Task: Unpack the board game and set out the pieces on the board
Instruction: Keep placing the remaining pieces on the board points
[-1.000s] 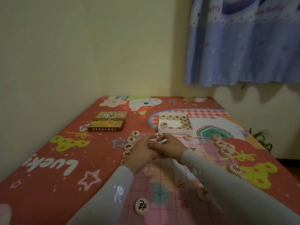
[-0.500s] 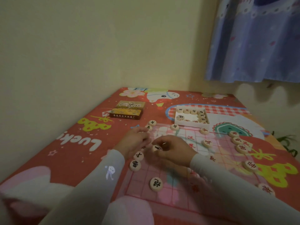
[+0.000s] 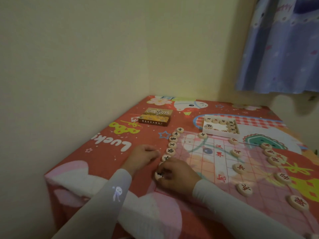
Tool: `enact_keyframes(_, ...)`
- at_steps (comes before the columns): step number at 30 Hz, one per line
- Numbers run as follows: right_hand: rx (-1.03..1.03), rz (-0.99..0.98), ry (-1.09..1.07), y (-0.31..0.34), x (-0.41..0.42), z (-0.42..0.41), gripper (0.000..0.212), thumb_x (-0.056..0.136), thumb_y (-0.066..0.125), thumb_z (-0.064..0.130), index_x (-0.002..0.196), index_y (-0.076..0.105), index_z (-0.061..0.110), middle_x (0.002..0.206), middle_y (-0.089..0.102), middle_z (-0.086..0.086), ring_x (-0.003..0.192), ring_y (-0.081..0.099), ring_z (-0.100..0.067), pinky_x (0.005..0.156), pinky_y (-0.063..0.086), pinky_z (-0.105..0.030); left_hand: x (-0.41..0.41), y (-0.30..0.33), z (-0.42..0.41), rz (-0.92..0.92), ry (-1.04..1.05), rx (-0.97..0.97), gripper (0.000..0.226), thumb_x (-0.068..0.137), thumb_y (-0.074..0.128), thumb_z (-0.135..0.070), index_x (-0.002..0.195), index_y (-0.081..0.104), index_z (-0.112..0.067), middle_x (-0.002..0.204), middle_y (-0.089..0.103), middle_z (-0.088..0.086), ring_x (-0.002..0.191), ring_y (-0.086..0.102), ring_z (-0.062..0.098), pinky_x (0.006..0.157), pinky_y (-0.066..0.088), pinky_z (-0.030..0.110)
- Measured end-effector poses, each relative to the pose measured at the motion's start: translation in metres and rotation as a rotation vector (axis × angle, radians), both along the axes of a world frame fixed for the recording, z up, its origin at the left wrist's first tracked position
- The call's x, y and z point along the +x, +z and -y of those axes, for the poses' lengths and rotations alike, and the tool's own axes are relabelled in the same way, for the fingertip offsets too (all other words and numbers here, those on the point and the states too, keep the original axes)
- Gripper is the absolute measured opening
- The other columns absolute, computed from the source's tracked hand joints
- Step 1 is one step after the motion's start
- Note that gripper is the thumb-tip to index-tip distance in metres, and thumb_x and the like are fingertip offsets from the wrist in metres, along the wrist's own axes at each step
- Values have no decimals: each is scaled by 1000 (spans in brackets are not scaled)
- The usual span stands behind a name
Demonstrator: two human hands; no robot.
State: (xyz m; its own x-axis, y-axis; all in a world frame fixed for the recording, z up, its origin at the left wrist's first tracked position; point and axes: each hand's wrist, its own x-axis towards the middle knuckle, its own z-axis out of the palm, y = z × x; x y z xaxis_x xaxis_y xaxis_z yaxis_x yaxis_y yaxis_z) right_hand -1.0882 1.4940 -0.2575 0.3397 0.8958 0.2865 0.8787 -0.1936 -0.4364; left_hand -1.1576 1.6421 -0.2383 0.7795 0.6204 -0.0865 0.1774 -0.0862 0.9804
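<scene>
The black-marked piece [image 3: 159, 175] lies at the near left edge of the board [image 3: 222, 163], pinched by the curled fingers of the right hand [image 3: 177, 175]. The left hand [image 3: 143, 156] rests beside it on the tabletop [image 3: 107, 152], fingers loosely curled, holding nothing visible. Both forearms angle inward in pale sleeves.

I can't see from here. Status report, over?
Right hand pinching round wooden black-lettered piece at board's edge. Left hand curled, empty. Nothing blocking.
</scene>
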Motion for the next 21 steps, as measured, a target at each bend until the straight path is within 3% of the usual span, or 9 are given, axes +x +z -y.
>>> enact_keyframes(6, -9, 17, -36, -9, -9, -3, 27, 90, 60, 37, 100, 73, 16, 96, 63, -4, 92, 58, -18, 78, 39, -20, -24, -2, -4, 2, 2, 109, 40, 78, 70, 5, 114, 63, -10, 99, 65, 7, 75, 59, 13, 58, 48, 16)
enact_keyframes(11, -4, -47, -90, -7, -7, 2, 24, 88, 61, 35, 106, 72, 23, 104, 62, 0, 95, 58, -16, 85, 45, -27, -29, -4, -2, 63, -88, 136, 52, 77, 64, 14, 118, 57, -18, 121, 58, 8, 101, 61, 17, 72, 51, 21)
enact_keyframes(14, 79, -147, -190, -1, -6, 4, 16, 88, 61, 31, 97, 73, 25, 93, 64, 4, 86, 58, -11, 80, 46, -25, -27, -7, -1, 77, -126, 145, 56, 76, 66, 15, 120, 55, -17, 124, 58, 9, 104, 60, 15, 79, 51, 20)
enact_keyframes(17, 193, -356, -293, 7, -4, 4, 8, 87, 64, 32, 87, 67, 25, 83, 68, 9, 78, 63, -7, 76, 51, -26, -23, -5, 7, 75, -176, 160, 59, 75, 68, 14, 126, 53, -11, 119, 59, 8, 97, 60, 7, 73, 52, 13)
enact_keyframes(21, 200, -565, -393, 13, 2, 2, 30, 77, 69, 51, 90, 59, 26, 84, 69, 5, 76, 66, -11, 72, 54, -31, -10, 0, 24, 83, -229, 268, 58, 72, 63, 15, 121, 56, -16, 109, 61, 7, 88, 62, 7, 66, 51, 11)
